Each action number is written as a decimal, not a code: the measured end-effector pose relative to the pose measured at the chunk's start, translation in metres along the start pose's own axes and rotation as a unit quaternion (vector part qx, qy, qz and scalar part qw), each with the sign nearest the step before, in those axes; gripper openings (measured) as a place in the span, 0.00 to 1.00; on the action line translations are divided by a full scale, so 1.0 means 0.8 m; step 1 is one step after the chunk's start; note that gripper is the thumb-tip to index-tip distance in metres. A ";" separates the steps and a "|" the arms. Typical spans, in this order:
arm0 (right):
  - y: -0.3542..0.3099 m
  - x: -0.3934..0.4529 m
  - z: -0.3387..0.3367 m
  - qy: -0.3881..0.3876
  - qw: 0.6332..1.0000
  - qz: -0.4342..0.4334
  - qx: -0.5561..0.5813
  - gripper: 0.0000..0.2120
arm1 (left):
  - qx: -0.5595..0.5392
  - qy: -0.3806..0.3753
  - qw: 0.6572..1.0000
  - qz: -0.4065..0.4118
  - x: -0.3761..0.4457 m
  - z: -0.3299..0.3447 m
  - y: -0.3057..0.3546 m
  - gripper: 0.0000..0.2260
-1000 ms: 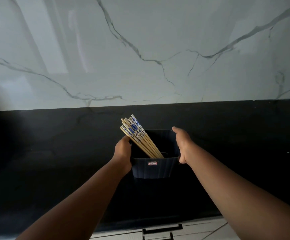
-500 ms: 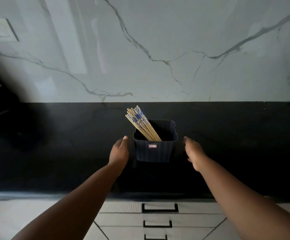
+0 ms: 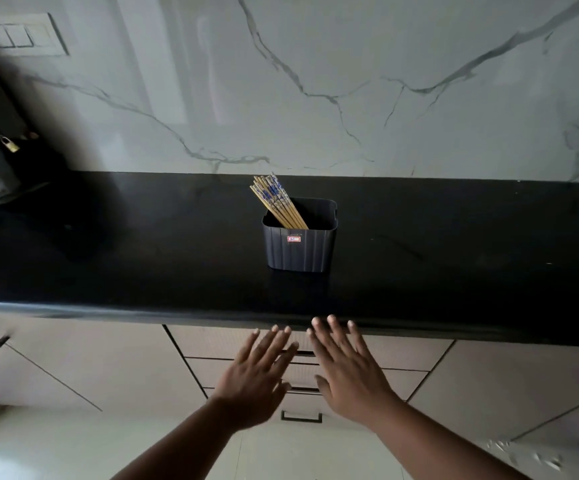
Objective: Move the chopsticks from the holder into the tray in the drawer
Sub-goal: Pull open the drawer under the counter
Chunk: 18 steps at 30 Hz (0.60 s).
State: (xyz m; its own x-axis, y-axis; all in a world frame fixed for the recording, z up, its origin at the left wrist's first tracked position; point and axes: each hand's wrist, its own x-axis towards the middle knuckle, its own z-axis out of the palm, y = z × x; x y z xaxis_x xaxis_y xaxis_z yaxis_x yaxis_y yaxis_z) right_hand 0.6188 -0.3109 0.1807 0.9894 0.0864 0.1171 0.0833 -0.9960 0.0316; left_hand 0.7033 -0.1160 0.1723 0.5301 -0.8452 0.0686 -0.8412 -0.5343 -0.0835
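Head camera view: a dark ribbed plastic holder stands upright on the black countertop, about midway between the counter's front edge and the marble-patterned wall. A small red and white label sits high on the holder's front face; its writing is too small to read. The chopsticks, light wood with blue and white patterned tops, are bunched inside the holder and lean toward its left rear corner, their tops sticking out above the rim.

Below the holder, past the counter's front edge, both hands hover in front of the closed drawer fronts. The left hand is spread flat, fingers apart, holding nothing, and looks slightly blurred. The right hand, just beside it, is likewise open and empty, its fingertips reaching up to the counter's edge. Neither touches the holder. A black drawer handle shows between the two wrists, and two more are partly hidden behind the hands.

Far to the holder's left, a dark bag with a small brass padlock rests against the wall, under a white switch plate.
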 end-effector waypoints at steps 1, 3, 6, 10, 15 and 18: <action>-0.005 -0.006 0.009 -0.005 1.000 -0.020 -0.001 0.35 | -0.005 -0.028 1.000 -0.003 -0.005 0.009 0.002 0.30; -0.012 -0.014 0.031 -0.020 1.000 -0.021 0.002 0.33 | 0.000 -0.073 0.997 -0.013 -0.008 0.024 0.003 0.31; -0.010 -0.015 0.067 -0.081 0.996 0.040 0.011 0.34 | -0.001 -0.130 0.992 -0.003 0.003 0.060 -0.007 0.34; 0.002 0.005 0.095 -0.131 0.989 0.057 0.025 0.30 | -0.002 -0.149 0.989 0.004 0.035 0.084 -0.011 0.34; -0.006 0.021 0.114 -0.156 0.982 0.084 0.058 0.29 | -0.036 -0.187 0.981 -0.041 0.054 0.108 0.008 0.35; -0.018 0.024 0.121 -0.151 0.980 0.116 0.066 0.30 | -0.055 -0.181 0.980 -0.065 0.051 0.118 0.015 0.37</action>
State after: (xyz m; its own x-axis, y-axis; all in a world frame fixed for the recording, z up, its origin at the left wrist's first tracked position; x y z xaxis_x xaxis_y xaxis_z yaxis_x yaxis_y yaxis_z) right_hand 0.6481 -0.2966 0.0864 0.9722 -0.1326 -0.1930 -0.1527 -0.9839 -0.0929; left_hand 0.7250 -0.1582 0.0803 0.6201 -0.7303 -0.2866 -0.7601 -0.6498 0.0113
